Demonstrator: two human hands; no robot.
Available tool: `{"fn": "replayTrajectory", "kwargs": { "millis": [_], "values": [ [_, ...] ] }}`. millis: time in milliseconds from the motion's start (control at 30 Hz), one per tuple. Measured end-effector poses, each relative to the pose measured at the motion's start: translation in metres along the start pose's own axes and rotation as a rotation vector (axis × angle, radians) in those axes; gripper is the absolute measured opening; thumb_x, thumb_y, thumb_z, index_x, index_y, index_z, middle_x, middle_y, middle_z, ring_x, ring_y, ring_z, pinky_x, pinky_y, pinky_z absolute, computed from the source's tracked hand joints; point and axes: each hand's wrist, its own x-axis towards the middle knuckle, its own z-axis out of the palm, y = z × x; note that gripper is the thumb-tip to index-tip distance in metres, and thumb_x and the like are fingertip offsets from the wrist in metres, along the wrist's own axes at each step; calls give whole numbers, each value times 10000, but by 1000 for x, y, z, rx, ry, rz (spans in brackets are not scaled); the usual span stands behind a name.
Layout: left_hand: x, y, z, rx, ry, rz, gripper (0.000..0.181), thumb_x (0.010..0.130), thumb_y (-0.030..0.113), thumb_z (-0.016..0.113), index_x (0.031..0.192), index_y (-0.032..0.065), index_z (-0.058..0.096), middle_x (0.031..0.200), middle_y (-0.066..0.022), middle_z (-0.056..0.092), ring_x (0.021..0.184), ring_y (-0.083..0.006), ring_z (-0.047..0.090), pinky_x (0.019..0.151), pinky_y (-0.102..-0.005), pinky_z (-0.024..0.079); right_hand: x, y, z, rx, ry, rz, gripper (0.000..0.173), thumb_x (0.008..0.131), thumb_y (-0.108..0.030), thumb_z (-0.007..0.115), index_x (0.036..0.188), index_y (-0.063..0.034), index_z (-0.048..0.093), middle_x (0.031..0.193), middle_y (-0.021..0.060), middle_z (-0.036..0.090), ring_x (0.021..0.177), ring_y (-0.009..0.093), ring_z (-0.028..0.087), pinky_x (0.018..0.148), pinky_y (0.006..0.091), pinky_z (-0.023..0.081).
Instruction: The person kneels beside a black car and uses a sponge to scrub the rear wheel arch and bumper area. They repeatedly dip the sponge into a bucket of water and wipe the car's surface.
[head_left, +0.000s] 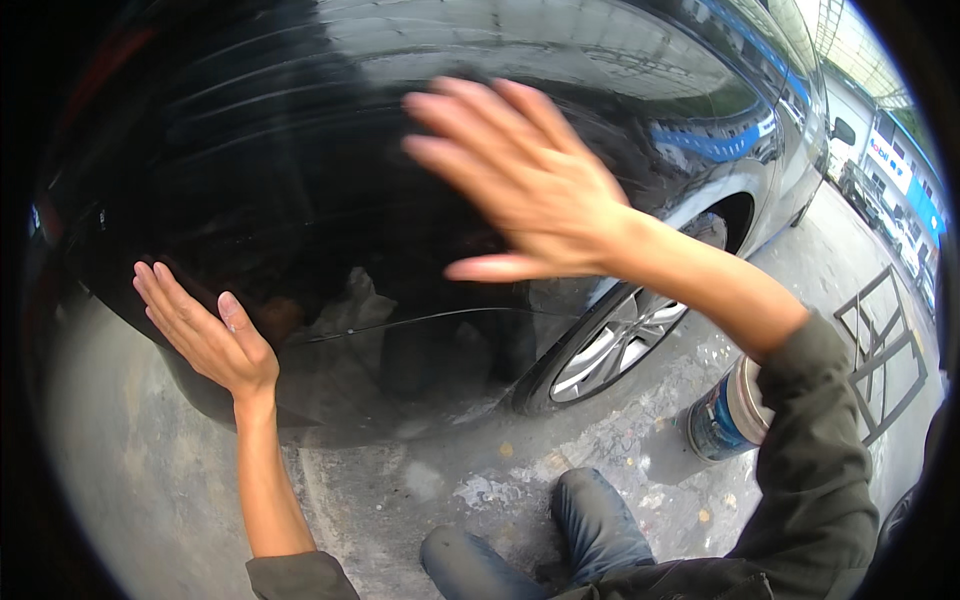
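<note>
A glossy black car body panel (337, 195), with reflections and some dusty smudges, fills the space before me. My left hand (206, 326) lies flat against or just over its lower left part, fingers extended and thumb apart, holding nothing. Blurred by motion, my right hand (517, 180) is spread over the upper middle of the panel with nothing in it; whether it touches the surface cannot be told. Below my right forearm shows the car's wheel (615, 352), with a silver spoked rim.
A paint-stained bucket (724, 420) stands on the concrete floor (420, 480) beside my right sleeve. Farther right lies or stands a metal frame (885, 360). Parked vehicles (874, 199) and a blue and white building (900, 165) are in the background.
</note>
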Motion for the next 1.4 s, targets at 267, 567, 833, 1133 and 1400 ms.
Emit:
{"fn": "replayTrajectory", "kwargs": {
  "millis": [267,567,833,1133,1400],
  "values": [
    [-4,-14,-14,43,-49,-16,685,1136,376,387,1694,-12,296,1779,-213,267,1660,-391,222,1334,-553,161,82,-5,30,52,265,-231,987,985,-810,459,1641,-72,435,1755,147,346,1644,305,281,1338,544,189],
    [-2,-8,-3,27,-18,36,699,1140,415,384,1686,-16,308,1769,-221,287,1649,-404,246,1334,-550,163,53,15,13,109,408,-27,944,886,-745,662,1518,-54,539,1579,186,502,1489,381,446,1215,578,335],
    [-8,-24,-10,49,-49,28,702,1146,412,365,1675,-45,300,1770,-241,258,1650,-423,219,1338,-549,173,79,22,28,96,466,-117,870,979,-737,558,1546,-77,544,1646,148,506,1570,319,415,1292,540,285],
    [-1,-20,-5,75,-97,62,733,1158,444,343,1685,-57,244,1775,-256,218,1656,-418,187,1340,-551,163,-133,146,5,-152,412,814,796,1084,-591,496,1628,-15,432,1719,223,382,1624,364,312,1326,545,188],
    [114,158,46,8,-188,401,621,1155,382,406,1669,36,372,1746,-185,353,1636,-366,288,1331,-529,190,-35,17,42,-47,487,353,877,992,-671,567,1616,-61,477,1752,169,347,1654,334,258,1346,564,156]
  ]
}}
